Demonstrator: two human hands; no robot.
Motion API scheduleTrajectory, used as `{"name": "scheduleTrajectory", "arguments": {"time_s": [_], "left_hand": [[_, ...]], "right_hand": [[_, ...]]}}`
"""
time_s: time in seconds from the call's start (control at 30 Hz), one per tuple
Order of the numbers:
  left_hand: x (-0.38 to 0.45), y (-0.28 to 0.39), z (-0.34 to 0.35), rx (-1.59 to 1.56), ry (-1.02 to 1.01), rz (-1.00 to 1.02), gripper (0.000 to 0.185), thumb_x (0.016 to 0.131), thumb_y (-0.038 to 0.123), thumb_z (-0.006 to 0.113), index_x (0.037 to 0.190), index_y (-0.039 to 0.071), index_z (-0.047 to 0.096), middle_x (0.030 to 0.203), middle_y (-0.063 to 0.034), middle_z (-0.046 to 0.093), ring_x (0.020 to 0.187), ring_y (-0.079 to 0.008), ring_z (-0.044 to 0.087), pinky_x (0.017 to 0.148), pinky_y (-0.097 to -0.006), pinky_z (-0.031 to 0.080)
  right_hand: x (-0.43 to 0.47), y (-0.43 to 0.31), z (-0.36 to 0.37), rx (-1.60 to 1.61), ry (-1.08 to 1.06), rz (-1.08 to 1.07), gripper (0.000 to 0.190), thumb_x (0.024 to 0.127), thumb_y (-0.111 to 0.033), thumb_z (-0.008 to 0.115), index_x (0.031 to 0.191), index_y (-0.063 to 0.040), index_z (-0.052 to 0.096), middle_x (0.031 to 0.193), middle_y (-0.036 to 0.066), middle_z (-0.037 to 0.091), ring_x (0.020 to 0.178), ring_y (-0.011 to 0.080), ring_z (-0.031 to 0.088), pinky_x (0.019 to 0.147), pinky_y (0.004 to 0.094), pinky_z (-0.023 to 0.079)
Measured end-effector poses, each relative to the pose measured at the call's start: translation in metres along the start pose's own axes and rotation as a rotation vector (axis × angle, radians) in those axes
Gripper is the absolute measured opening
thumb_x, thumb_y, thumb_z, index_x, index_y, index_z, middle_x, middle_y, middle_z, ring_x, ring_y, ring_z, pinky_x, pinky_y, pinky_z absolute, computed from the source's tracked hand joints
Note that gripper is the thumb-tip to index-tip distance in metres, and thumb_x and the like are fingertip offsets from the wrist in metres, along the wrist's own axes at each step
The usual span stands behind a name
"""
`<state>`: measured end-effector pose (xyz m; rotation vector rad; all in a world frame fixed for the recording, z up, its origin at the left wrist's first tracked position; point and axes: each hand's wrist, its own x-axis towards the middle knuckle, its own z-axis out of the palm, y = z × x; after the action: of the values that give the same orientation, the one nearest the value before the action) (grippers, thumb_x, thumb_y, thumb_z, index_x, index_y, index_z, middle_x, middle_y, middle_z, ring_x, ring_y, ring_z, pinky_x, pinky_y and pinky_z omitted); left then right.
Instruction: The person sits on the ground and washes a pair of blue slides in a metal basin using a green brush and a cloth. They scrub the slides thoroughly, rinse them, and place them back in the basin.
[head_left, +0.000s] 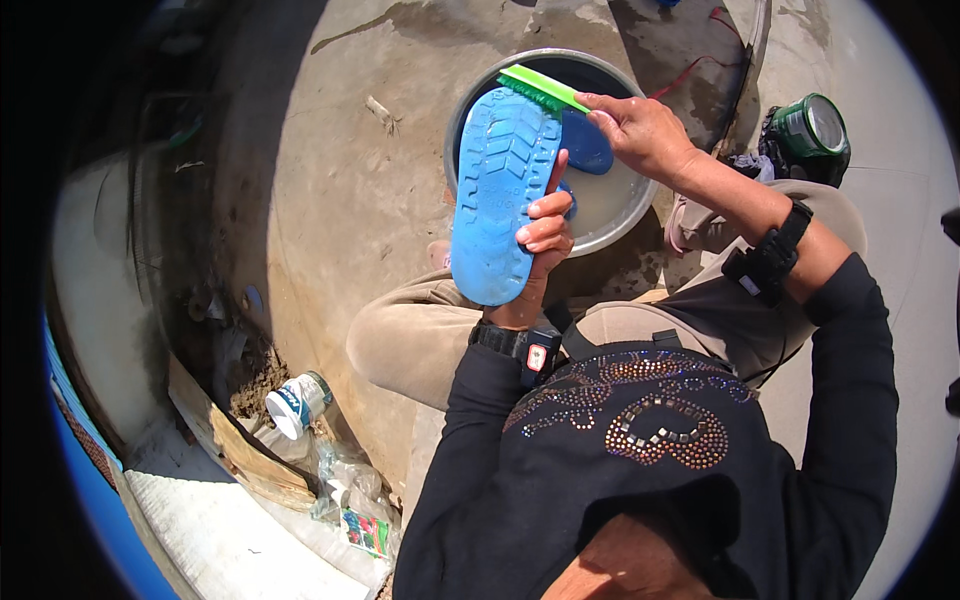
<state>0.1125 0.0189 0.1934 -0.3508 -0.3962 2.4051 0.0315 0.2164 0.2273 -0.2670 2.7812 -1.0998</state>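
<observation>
My left hand (549, 229) grips a wet light-blue rubber sandal (495, 202) by its side, its treaded sole facing up towards me. In my right hand (641, 131) is a bright green scrubbing brush (544, 84), held by its handle. The brush's dark green bristles touch the toe end of the sole. Beneath both hands stands a round metal basin (634, 221) with cloudy water in it. A darker blue sandal (586, 144) lies in the basin, partly hidden behind the raised one.
Concrete floor (352, 195) surrounds the basin. A green can (821, 127) stands beside a black bag at the right. On the left lie a white plastic tub (298, 405), a wooden board (247, 450) and crumpled plastic bags (352, 480). A red cord (686, 73) runs behind the basin.
</observation>
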Motion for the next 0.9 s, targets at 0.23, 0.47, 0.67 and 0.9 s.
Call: {"name": "scheduleTrajectory", "arguments": {"time_s": [0.23,0.47,0.67,0.9], "left_hand": [[0.003,0.008,-0.009,-0.059,-0.121,0.062,0.073,0.086,0.035,0.058,0.141,-0.003,0.027,0.072,-0.0054,0.045,0.048,-0.0121,0.052,0.045,-0.0221,0.043],[0.006,0.047,-0.032,0.325,0.265,0.247,0.055,0.089,0.038,0.057,0.123,-0.004,0.046,0.076,-0.0051,0.055,0.056,-0.0138,0.057,0.049,-0.0233,0.047],[0.019,0.043,-0.042,0.813,0.605,0.607,0.05,0.075,0.017,0.075,0.117,0.0,0.052,0.105,-0.0145,0.062,0.09,-0.0278,0.062,0.079,-0.0407,0.053],[0.018,0.035,-0.032,1.29,0.556,0.68,0.048,0.074,0.007,0.07,0.117,0.0,0.05,0.105,-0.011,0.061,0.092,-0.0201,0.061,0.083,-0.0333,0.05]], "right_hand": [[-0.045,0.017,0.031,0.224,-0.033,-0.227,0.034,0.091,-0.025,0.052,0.124,-0.016,0.056,0.072,0.017,0.061,0.068,0.0353,0.06,0.064,0.0424,0.047],[-0.04,0.003,-0.002,0.343,-0.277,-0.105,0.031,0.094,-0.014,0.049,0.123,-0.009,0.058,0.109,0.013,0.066,0.092,0.0139,0.061,0.082,0.0265,0.047],[-0.015,0.013,-0.017,0.281,-0.085,-0.097,0.031,0.094,-0.013,0.051,0.124,-0.008,0.058,0.113,0.012,0.065,0.096,0.0125,0.06,0.086,0.0257,0.047],[-0.017,0.007,-0.01,0.071,0.115,-0.232,0.026,0.09,-0.026,0.057,0.114,-0.02,0.063,0.077,0.009,0.063,0.068,0.0253,0.063,0.06,0.0348,0.05]]}}
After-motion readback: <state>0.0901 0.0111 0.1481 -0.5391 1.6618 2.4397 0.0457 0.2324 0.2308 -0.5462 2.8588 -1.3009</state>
